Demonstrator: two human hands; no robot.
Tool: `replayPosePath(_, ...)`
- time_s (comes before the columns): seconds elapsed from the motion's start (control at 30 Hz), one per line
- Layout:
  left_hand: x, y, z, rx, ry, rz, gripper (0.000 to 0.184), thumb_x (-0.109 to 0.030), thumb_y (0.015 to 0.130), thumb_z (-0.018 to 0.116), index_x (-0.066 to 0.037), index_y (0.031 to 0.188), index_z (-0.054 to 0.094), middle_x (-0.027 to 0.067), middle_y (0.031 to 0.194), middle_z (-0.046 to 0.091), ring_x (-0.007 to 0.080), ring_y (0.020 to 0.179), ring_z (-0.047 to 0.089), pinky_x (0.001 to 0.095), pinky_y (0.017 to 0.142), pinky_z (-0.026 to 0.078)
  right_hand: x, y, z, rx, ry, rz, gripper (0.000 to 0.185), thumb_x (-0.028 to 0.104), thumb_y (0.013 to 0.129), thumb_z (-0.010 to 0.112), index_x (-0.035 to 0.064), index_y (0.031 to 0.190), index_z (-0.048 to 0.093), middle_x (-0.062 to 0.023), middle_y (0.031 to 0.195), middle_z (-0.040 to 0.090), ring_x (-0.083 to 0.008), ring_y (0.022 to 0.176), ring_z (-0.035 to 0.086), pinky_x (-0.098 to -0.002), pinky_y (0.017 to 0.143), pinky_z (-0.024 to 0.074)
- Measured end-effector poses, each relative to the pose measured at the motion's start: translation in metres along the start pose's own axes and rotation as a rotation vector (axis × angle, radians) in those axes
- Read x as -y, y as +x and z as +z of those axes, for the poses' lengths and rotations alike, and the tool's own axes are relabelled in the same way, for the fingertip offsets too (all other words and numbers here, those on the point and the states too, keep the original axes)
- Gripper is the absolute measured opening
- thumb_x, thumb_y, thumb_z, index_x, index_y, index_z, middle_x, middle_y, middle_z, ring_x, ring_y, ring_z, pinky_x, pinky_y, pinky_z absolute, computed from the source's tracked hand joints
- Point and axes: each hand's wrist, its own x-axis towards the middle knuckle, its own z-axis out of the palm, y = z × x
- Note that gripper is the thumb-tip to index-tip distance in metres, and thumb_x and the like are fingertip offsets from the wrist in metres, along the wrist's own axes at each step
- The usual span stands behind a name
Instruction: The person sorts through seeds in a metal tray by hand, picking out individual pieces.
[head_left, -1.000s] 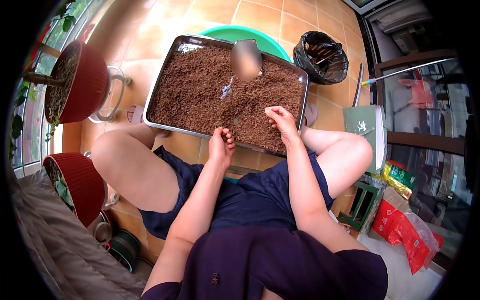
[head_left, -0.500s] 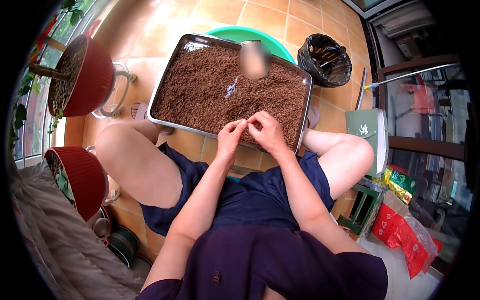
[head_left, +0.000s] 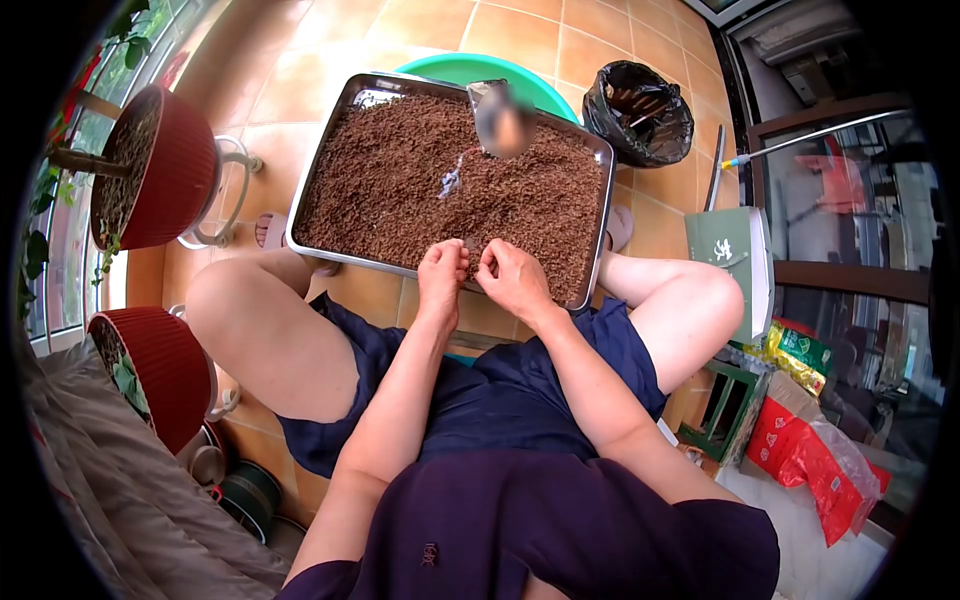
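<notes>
A metal tray (head_left: 365,262) lies before me, filled with small brown dried pieces (head_left: 400,170). Over its near edge, my left hand (head_left: 441,275) is closed, fingertips curled against the thumb. My right hand (head_left: 515,275) is beside it in a pinch, a small gap away. Whatever either hand holds is too small to make out. Farther back on the brown pieces rests a small whitish-blue thing (head_left: 451,181), like earphones or a crumpled scrap. A flat object with a blurred face (head_left: 503,122), perhaps a phone, stands at the tray's far side.
A green basin (head_left: 490,70) sits behind the tray, a bin with a black bag (head_left: 638,115) to its right. Red flower pots (head_left: 175,165) are at the left. A green book or box (head_left: 722,262) and a red plastic bag (head_left: 805,455) lie at the right.
My hands have come apart from a shared pinch, the left moving slightly left and its fingers curling in. The whole view has shifted a little.
</notes>
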Motion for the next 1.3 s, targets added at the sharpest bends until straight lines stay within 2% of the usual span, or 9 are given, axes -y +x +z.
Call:
replayPosePath(0.17, -0.011, -0.011, 0.010, 0.046, -0.259, -0.037, 0.016, -0.017, 0.098, 0.061, -0.005, 0.108, 0.060, 0.0059, 0.102, 0.066, 0.0117, 0.089, 0.064, 0.0220, 0.074, 0.053, -0.032, 0.010, -0.015, -0.063, -0.055, 0.096, 0.013, 0.018, 0.086, 0.067, 0.0062, 0.088, 0.062, -0.0124, 0.081, 0.064, -0.0303, 0.077, 0.065, -0.0429, 0.071, 0.0522)
replayPosePath(0.23, -0.011, -0.011, 0.009, 0.054, -0.271, -0.039, 0.018, -0.018, 0.098, 0.061, -0.004, 0.110, 0.059, 0.0067, 0.103, 0.066, 0.0132, 0.091, 0.065, 0.0241, 0.077, 0.055, -0.056, 0.016, -0.019, -0.164, -0.091, 0.200, 0.019, 0.021, 0.089, 0.066, 0.0055, 0.099, 0.062, -0.0139, 0.100, 0.063, -0.0310, 0.090, 0.065, -0.0429, 0.079, 0.0520)
replayPosePath(0.4, -0.009, -0.008, 0.005, 0.052, -0.262, -0.001, 0.020, -0.016, 0.098, 0.060, -0.003, 0.113, 0.059, 0.0070, 0.101, 0.066, 0.0142, 0.089, 0.065, 0.0275, 0.080, 0.056, -0.085, 0.032, -0.021, -0.140, -0.343, 0.397, 0.036, 0.021, 0.087, 0.068, 0.0082, 0.119, 0.060, -0.0166, 0.116, 0.058, -0.0322, 0.109, 0.060, -0.0439, 0.092, 0.0500)
replayPosePath(0.53, -0.013, -0.006, 0.000, 0.060, -0.353, -0.032, 0.021, -0.014, 0.097, 0.058, -0.002, 0.115, 0.059, 0.0051, 0.096, 0.065, 0.0139, 0.085, 0.063, 0.0284, 0.078, 0.055, -0.078, 0.035, 0.011, 0.059, 0.145, 0.081, 0.050, 0.019, 0.083, 0.071, 0.0057, 0.130, 0.056, -0.0179, 0.125, 0.057, -0.0350, 0.120, 0.055, -0.0403, 0.101, 0.0463)
replayPosePath(0.67, -0.011, -0.002, -0.012, -0.052, -0.439, -0.051, 0.021, -0.016, 0.097, 0.055, -0.003, 0.111, 0.060, 0.0020, 0.089, 0.062, 0.0136, 0.078, 0.059, 0.0275, 0.072, 0.052, -0.061, 0.041, 0.008, -0.165, 0.496, 0.088, 0.032, 0.005, 0.090, 0.061, 0.0043, 0.123, 0.061, -0.0135, 0.121, 0.061, -0.0204, 0.095, 0.069, -0.0308, 0.083, 0.0551)
replayPosePath(0.87, -0.001, 0.005, -0.014, -0.203, -0.438, -0.085, 0.024, -0.029, 0.101, 0.046, -0.011, 0.086, 0.054, -0.0013, 0.073, 0.050, 0.0110, 0.063, 0.045, 0.0258, 0.056, 0.038, -0.134, 0.031, -0.026, -0.433, 0.183, 0.323, 0.017, 0.005, 0.088, 0.063, 0.0051, 0.104, 0.065, -0.0128, 0.099, 0.068, -0.0237, 0.082, 0.070, -0.0344, 0.075, 0.0561)
replayPosePath(1.07, -0.005, -0.001, -0.008, -0.250, -0.385, -0.154, 0.030, -0.033, 0.101, 0.046, -0.015, 0.077, 0.046, -0.0038, 0.063, 0.042, 0.0075, 0.048, 0.034, 0.0236, 0.043, 0.026, -0.116, 0.010, -0.040, -0.183, -0.273, 0.576, 0.025, 0.022, 0.085, 0.067, 0.0079, 0.106, 0.064, -0.0135, 0.104, 0.066, -0.0324, 0.096, 0.065, -0.0434, 0.084, 0.0537)
replayPosePath(1.17, -0.005, -0.001, -0.011, -0.262, -0.374, -0.168, 0.031, -0.034, 0.101, 0.046, -0.017, 0.076, 0.044, -0.0045, 0.061, 0.037, 0.0068, 0.046, 0.029, 0.0243, 0.039, 0.021, -0.107, 0.009, -0.023, -0.137, -0.319, 0.517, 0.029, 0.022, 0.084, 0.069, 0.0081, 0.109, 0.062, -0.0157, 0.112, 0.061, -0.0336, 0.101, 0.063, -0.0449, 0.086, 0.0529)
replayPosePath(1.3, -0.012, -0.007, -0.006, -0.252, -0.333, -0.197, 0.031, -0.031, 0.101, 0.046, -0.017, 0.073, 0.043, -0.0059, 0.057, 0.031, 0.0066, 0.042, 0.022, 0.0238, 0.037, 0.018, -0.059, 0.026, -0.005, -0.146, -0.129, 0.197, 0.015, 0.018, 0.087, 0.069, 0.0110, 0.099, 0.063, -0.0121, 0.097, 0.059, -0.0317, 0.090, 0.063, -0.0438, 0.078, 0.0524)
